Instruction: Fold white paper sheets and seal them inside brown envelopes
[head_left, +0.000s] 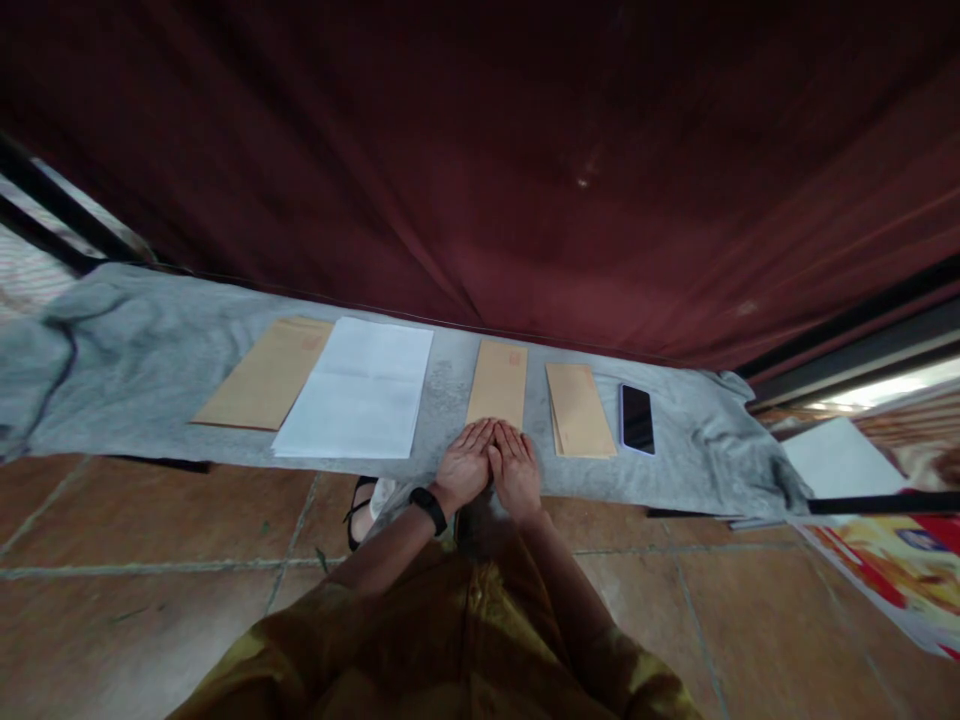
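Rests the left hand [465, 467] and right hand [516, 470] palm down, with straight, close fingers, gripping nothing, on the near end of a tan rectangular paper envelope [497, 385] at frame centre, perhaps to keep it flat on the grey cloth-covered tabletop [697, 440]; has white paper sheets [356, 390] laid left of centre, seemingly for easy reach; hides the envelope's near edge beneath both hands; cannot make out its small red print [515, 358]
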